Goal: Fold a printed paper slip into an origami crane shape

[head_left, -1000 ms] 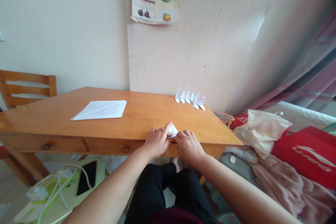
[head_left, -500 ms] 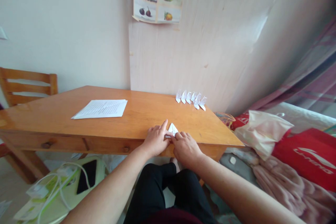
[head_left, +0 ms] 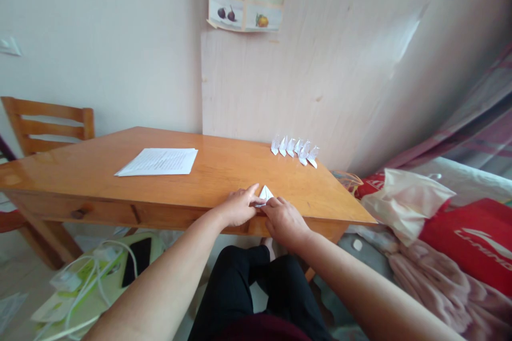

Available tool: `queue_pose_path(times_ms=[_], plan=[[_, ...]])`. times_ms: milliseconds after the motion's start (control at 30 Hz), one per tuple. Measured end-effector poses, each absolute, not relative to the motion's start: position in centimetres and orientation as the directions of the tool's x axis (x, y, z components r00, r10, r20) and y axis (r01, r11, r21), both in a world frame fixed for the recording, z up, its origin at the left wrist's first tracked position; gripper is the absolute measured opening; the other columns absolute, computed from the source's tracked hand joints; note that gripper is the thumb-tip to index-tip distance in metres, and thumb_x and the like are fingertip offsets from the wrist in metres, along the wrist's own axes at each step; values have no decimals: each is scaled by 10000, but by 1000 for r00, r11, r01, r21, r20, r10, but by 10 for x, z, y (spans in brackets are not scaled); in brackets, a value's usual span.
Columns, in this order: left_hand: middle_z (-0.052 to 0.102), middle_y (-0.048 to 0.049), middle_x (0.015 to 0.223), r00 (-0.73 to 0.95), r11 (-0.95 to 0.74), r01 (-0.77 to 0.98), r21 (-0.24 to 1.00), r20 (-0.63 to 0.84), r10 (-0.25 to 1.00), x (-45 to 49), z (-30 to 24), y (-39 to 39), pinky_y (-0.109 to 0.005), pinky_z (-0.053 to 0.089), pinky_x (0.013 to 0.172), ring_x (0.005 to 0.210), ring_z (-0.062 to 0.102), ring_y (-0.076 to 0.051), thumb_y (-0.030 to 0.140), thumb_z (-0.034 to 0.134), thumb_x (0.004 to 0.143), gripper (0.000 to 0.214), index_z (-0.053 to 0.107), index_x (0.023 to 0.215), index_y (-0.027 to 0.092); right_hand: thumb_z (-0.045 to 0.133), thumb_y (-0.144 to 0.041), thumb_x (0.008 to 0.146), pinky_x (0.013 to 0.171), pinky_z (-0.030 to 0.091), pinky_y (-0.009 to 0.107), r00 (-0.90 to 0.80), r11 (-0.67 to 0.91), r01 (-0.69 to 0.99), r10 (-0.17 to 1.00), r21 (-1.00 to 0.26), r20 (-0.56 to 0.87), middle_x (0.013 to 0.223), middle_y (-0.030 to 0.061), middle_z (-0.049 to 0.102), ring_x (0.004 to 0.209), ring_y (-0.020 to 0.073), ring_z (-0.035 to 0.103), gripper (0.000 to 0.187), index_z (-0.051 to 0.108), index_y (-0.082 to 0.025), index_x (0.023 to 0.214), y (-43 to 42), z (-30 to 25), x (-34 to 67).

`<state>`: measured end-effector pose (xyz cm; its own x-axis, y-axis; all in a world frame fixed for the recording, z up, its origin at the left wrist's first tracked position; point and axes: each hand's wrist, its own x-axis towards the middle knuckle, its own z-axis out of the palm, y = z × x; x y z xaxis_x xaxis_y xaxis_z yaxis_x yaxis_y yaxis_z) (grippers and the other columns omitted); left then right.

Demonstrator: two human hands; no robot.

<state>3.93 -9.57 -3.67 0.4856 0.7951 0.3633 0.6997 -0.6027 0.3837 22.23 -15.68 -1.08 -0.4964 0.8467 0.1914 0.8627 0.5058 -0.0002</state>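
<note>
A small white folded paper triangle (head_left: 265,193) lies at the near edge of the wooden table (head_left: 224,173). My left hand (head_left: 239,206) presses on its left side, fingers curled with the index finger stretched along the fold. From the right, my right hand (head_left: 285,219) pinches the same piece with bent fingers. Most of the paper is hidden under both hands. A row of several finished white folded paper pieces (head_left: 295,148) stands at the table's far right, near the wall.
A printed white sheet (head_left: 159,161) lies on the table's left half. A wooden chair (head_left: 48,125) stands at far left. Below left, a pale green case with a phone and white cables (head_left: 100,277). At right, a bed with a plastic bag (head_left: 400,197) and red bag (head_left: 472,240).
Both hands stay on the folded paper, shifting slightly along its fold; my left index finger has lowered flatter. The camera has tilted a little, moving the scene rightward.
</note>
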Motion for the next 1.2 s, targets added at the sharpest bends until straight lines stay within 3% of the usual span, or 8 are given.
queue_pose_path(times_ms=[200,267,367,600,767,1000,1100,1200], plan=[[647,-74,1332,561,-571,602,558,213,800,33,-28,-88,-366,471,980,1189,611,-272,341,537,898,396,600,1282,268,511,-177,867,906,424,345,-496,500,866,848,32,188,1091,106,635,1026,254,550,411,626,-198,1261,-161,-8,224],[591,-83,1406,582,-523,541,658,156,798,32,-27,-84,-374,425,1053,1265,555,-280,345,550,885,413,603,1282,246,514,-185,870,900,426,360,-497,494,867,849,66,179,1094,120,631,1047,272,542,390,638,-194,1239,-162,-7,221],[540,-91,1462,584,-488,509,709,132,801,32,-26,-79,-379,380,1102,1319,507,-293,348,567,871,435,600,1289,230,500,-190,879,930,417,392,-518,509,855,835,98,186,1094,138,630,1072,293,532,340,669,-167,1172,-161,-8,217],[670,-88,1283,575,-464,450,763,149,804,34,-25,-79,-341,451,1005,1189,594,-279,326,594,856,388,633,1229,225,493,-180,871,996,403,343,-553,566,824,804,4,219,1178,114,621,1110,246,533,412,633,-175,1258,-158,-14,225],[711,-74,1181,579,-448,412,793,152,801,36,-25,-79,-330,472,947,1061,641,-258,301,604,845,307,674,1130,212,513,-199,865,937,440,363,-544,540,839,824,70,156,1138,118,637,1090,271,546,391,647,-178,1232,-160,-7,220],[737,-65,1110,559,-415,401,817,141,817,39,-27,-81,-323,487,899,1008,647,-246,280,586,852,303,666,1138,216,518,-169,858,881,468,407,-589,558,799,802,224,102,1142,201,644,1058,317,575,307,712,-92,1083,-155,-4,198],[732,-63,1136,550,-413,409,814,142,823,38,-25,-82,-322,492,902,1028,650,-249,288,595,846,308,663,1141,231,541,-190,850,894,467,366,-597,583,802,789,131,145,1156,161,659,1075,293,584,329,715,-125,1121,-150,-6,208],[727,-65,1156,534,-410,420,809,145,833,38,-23,-83,-325,490,918,1053,651,-255,315,634,826,318,664,1132,239,483,-144,880,916,452,299,-582,629,759,772,-168,257,1144,91,683,1045,216,613,375,715,-206,1167,-142,-8,227]])
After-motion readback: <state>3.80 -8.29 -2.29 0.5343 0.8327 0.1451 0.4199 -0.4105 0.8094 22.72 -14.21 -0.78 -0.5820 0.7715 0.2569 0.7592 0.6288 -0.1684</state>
